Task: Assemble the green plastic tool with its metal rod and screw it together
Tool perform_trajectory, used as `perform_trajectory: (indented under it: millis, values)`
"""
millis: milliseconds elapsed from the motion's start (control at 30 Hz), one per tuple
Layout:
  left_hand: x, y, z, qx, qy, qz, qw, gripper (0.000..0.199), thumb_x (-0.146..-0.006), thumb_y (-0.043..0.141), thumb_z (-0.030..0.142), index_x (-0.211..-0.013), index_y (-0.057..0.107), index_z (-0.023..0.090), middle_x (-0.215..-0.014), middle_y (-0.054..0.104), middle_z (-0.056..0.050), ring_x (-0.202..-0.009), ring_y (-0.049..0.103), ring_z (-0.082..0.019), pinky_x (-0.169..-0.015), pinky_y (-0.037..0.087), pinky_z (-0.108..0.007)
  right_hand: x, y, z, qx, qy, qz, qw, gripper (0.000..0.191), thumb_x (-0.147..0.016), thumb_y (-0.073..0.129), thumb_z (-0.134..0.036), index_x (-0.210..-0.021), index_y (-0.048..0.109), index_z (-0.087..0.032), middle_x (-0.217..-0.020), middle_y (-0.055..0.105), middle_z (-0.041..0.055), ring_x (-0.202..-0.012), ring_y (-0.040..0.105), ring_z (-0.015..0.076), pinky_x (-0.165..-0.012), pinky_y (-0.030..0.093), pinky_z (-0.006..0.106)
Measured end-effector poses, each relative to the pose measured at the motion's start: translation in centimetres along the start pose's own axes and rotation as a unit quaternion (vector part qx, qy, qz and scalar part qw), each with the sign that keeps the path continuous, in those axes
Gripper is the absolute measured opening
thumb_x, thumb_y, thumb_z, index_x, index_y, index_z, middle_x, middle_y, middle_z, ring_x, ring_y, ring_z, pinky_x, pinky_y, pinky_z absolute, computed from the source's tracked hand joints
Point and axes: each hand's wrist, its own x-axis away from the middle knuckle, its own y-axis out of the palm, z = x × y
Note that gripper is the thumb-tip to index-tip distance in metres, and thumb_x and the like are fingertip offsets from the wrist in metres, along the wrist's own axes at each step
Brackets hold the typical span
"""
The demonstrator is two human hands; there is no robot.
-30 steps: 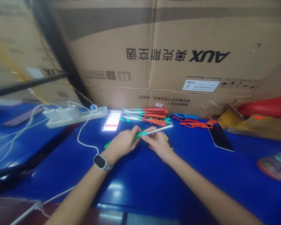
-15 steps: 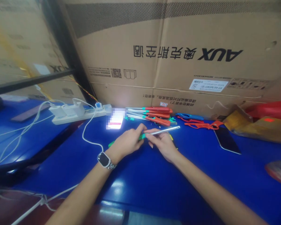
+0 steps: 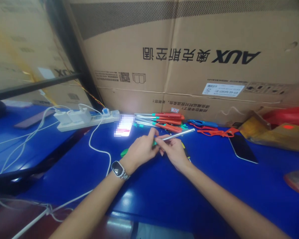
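Both hands meet over the blue table around a long-barrelled lighter with a green handle and a silver metal tube (image 3: 181, 134). My left hand (image 3: 142, 149), with a watch (image 3: 118, 168) on the wrist, is closed round the green handle, whose end (image 3: 124, 152) shows behind it. My right hand (image 3: 173, 153) pinches the base of the tube, near the green collar. The tube slants up to the right. A yellow and black tool (image 3: 184, 147), mostly hidden, lies behind my right hand. Beyond the hands is a pile of red-handled lighters (image 3: 168, 122) with metal tubes.
Blue and red handle shells (image 3: 210, 128) and a dark phone (image 3: 243, 148) lie on the right. A lit phone (image 3: 124, 126) and a power strip (image 3: 87, 121) with white cables stand left. A large cardboard box (image 3: 129, 43) walls the back of the table (image 3: 149, 196).
Both hands and the lighter have shifted slightly right in the picture, and the tube's tip sits a little higher. The grip looks the same.
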Motion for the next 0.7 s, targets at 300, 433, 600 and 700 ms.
perform_trajectory:
  millis: [300, 433, 600, 700]
  values:
    - [0.4, -1.6, -2.4, -0.057, 0.072, -0.038, 0.995, 0.023, -0.096, 0.047, 0.040, -0.093, 0.057, 0.020, -0.085, 0.067, -0.005, -0.078, 0.066, -0.023, -0.068, 0.045, -0.031, -0.3, -1.4, 0.0, -0.034, -0.021, 0.035, 0.999, 0.035, -0.072, 0.079, -0.047, -0.079, 0.068, -0.015, -0.056, 0.053, -0.0045, -0.043, 0.045, 0.0076, -0.042, 0.038, 0.024]
    - [0.6, -1.3, -2.8, -0.070, 0.053, -0.066, 0.994, 0.030, -0.101, 0.038, 0.044, -0.096, 0.055, 0.019, -0.077, 0.066, -0.005, -0.068, 0.066, -0.023, -0.059, 0.039, -0.030, -0.3, -1.6, -0.4, -0.079, -0.044, 0.051, 0.995, 0.035, -0.073, 0.079, -0.046, -0.089, 0.067, -0.017, -0.063, 0.059, -0.0022, -0.048, 0.046, 0.0085, -0.043, 0.041, 0.024]
    - [0.8, -0.6, -2.3, -0.064, 0.046, -0.072, 0.994, 0.025, -0.101, 0.038, 0.038, -0.097, 0.054, 0.019, -0.076, 0.066, -0.006, -0.068, 0.067, -0.023, -0.059, 0.039, -0.029, -0.5, -1.7, -0.3, -0.067, -0.057, 0.065, 0.994, 0.034, -0.072, 0.080, -0.046, -0.080, 0.064, -0.017, -0.057, 0.056, -0.0031, -0.045, 0.045, 0.0083, -0.041, 0.040, 0.024]
    - [0.8, -0.4, -1.7, -0.084, 0.024, -0.080, 0.993, 0.022, -0.100, 0.040, 0.035, -0.099, 0.053, 0.018, -0.079, 0.067, -0.007, -0.072, 0.068, -0.024, -0.060, 0.042, -0.029, -0.6, -1.7, -0.1, -0.058, -0.047, 0.074, 0.994, 0.035, -0.071, 0.081, -0.046, -0.075, 0.062, -0.017, -0.054, 0.053, -0.0044, -0.041, 0.042, 0.0070, -0.039, 0.036, 0.023]
